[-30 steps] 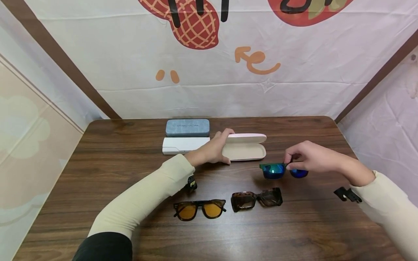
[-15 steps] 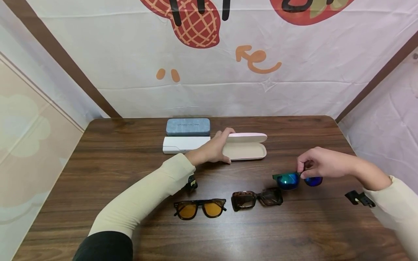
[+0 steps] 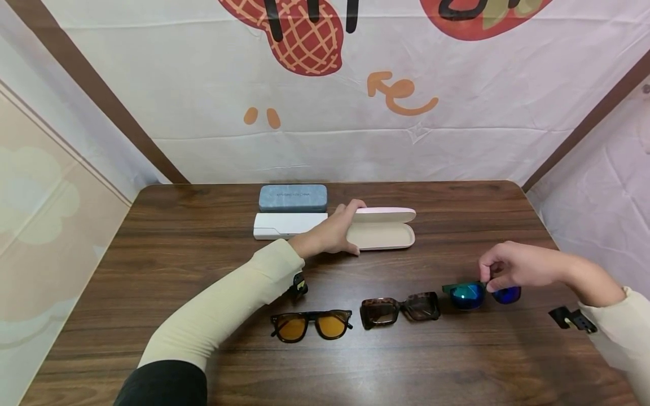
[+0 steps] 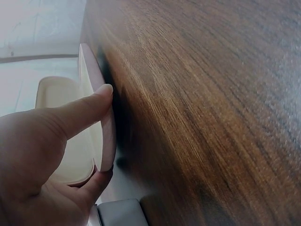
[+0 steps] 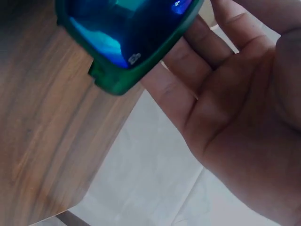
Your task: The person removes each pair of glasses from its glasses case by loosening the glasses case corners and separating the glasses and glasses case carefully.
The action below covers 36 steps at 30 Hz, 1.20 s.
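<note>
In the head view my right hand point(image 3: 525, 265) pinches sunglasses point(image 3: 467, 296) with blue-green mirrored lenses by the bridge. They are right of a tortoiseshell pair; I cannot tell if they touch the table. The right wrist view shows one mirrored lens point(image 5: 127, 28) in its green frame. My left hand point(image 3: 330, 230) grips the left end of a pink glasses case point(image 3: 383, 235), lid raised and cream inside. In the left wrist view the thumb point(image 4: 89, 109) presses the edge of the glasses case point(image 4: 108, 136). Part of that end is hidden by the hand.
A white case point(image 3: 284, 225) lies left of the pink one, partly behind my left hand, with a blue case point(image 3: 293, 198) behind it. Amber-lensed sunglasses point(image 3: 311, 326) and tortoiseshell sunglasses point(image 3: 400, 309) lie nearer the front of the wooden table point(image 3: 203, 270). A printed cloth hangs behind.
My right hand has moved right and toward the front with the mirrored sunglasses, away from the pink case. My left hand and the open case have stayed put.
</note>
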Each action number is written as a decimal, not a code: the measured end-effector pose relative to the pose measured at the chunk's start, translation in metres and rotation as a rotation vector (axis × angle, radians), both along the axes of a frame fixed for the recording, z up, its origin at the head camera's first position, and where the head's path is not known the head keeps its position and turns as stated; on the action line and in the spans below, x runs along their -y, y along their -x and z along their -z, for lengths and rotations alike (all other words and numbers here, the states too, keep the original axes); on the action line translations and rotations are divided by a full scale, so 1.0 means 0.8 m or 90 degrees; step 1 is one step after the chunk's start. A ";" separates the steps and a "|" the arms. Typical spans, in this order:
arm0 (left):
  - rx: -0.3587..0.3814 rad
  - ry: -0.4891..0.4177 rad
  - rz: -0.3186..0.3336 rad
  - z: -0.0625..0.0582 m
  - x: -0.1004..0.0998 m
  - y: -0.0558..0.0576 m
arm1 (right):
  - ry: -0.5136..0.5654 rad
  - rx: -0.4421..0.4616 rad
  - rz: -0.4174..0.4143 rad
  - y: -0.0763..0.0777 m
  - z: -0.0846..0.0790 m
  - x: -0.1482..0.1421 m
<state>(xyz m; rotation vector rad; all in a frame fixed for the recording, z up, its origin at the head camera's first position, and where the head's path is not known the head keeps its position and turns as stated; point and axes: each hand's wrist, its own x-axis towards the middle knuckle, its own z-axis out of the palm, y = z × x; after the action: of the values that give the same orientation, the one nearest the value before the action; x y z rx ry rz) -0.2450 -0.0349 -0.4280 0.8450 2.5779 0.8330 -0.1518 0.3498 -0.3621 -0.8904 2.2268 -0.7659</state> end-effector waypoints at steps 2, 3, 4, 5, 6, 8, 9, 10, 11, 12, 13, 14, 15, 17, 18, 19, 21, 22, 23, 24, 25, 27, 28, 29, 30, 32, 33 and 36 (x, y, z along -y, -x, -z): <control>-0.002 0.001 0.001 0.000 0.000 0.000 | 0.001 0.005 -0.002 -0.001 0.004 -0.001; -0.002 0.001 0.001 0.001 0.001 0.000 | 0.003 0.008 -0.003 -0.002 0.006 -0.001; -0.004 0.001 0.002 0.001 0.001 0.000 | 0.003 0.007 -0.005 -0.002 0.007 -0.001; -0.003 0.000 0.002 0.001 0.001 0.000 | 0.005 0.007 -0.009 -0.003 0.008 -0.001; -0.002 -0.002 0.002 0.001 0.001 0.000 | 0.006 0.007 -0.011 -0.003 0.009 0.000; -0.001 -0.002 0.002 0.001 0.001 0.001 | 0.009 0.007 -0.011 -0.004 0.011 0.000; -0.001 -0.001 0.003 0.001 0.001 0.001 | 0.010 0.007 -0.010 -0.004 0.012 0.000; -0.001 -0.002 0.003 0.001 0.001 0.001 | 0.009 0.006 -0.009 -0.004 0.013 0.000; -0.001 -0.001 0.004 0.001 0.001 0.001 | 0.006 0.008 -0.006 -0.005 0.014 0.000; 0.000 -0.001 0.004 0.001 0.001 0.001 | 0.003 0.011 -0.003 -0.005 0.015 -0.001; -0.001 -0.001 0.004 0.001 0.001 0.001 | 0.000 0.014 0.001 -0.005 0.016 -0.001; -0.001 -0.002 0.003 0.001 0.001 0.001 | -0.003 0.017 0.005 -0.005 0.018 -0.002; 0.000 0.000 0.003 0.001 0.001 0.001 | -0.007 0.019 0.007 -0.005 0.019 -0.003; 0.001 0.001 0.001 0.001 0.001 0.001 | -0.013 0.024 0.013 -0.005 0.022 -0.005; 0.001 0.001 0.000 0.001 0.001 0.001 | -0.013 0.025 0.014 -0.006 0.023 -0.006; 0.000 0.002 0.000 0.001 0.002 0.001 | -0.015 0.025 0.015 -0.006 0.024 -0.006; 0.001 0.001 -0.001 0.002 0.002 0.001 | -0.017 0.027 0.017 -0.006 0.026 -0.007; 0.001 -0.001 0.000 0.002 0.002 0.001 | -0.016 0.028 0.017 -0.006 0.027 -0.007; 0.002 -0.003 0.000 0.001 0.002 0.000 | -0.015 0.028 0.017 -0.007 0.028 -0.008; 0.002 -0.005 0.001 0.001 0.002 0.000 | -0.012 0.027 0.016 -0.007 0.029 -0.008; 0.004 -0.006 0.002 0.001 0.002 0.000 | -0.009 0.026 0.015 -0.008 0.030 -0.009; 0.006 -0.009 0.004 0.000 0.001 0.000 | -0.002 0.022 0.012 -0.009 0.031 -0.010; 0.006 -0.010 0.004 -0.001 0.001 0.000 | 0.000 0.019 0.012 -0.009 0.032 -0.010; 0.006 -0.010 0.004 -0.001 0.001 0.000 | 0.001 0.018 0.011 -0.009 0.033 -0.010; 0.006 -0.010 0.004 -0.001 0.001 0.000 | 0.002 0.015 0.011 -0.009 0.034 -0.011; 0.004 -0.011 0.005 -0.001 0.001 0.000 | 0.001 0.016 0.014 -0.009 0.036 -0.011; 0.004 -0.012 0.005 -0.001 0.001 0.000 | 0.000 0.016 0.015 -0.009 0.037 -0.011; 0.004 -0.013 0.006 -0.001 0.001 0.000 | -0.003 0.020 0.020 -0.010 0.039 -0.012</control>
<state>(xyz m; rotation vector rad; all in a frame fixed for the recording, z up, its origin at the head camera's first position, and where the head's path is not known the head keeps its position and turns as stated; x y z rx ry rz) -0.2446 -0.0360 -0.4269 0.8597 2.5619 0.8599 -0.1439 0.3594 -0.3933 -0.8369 2.2188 -0.7836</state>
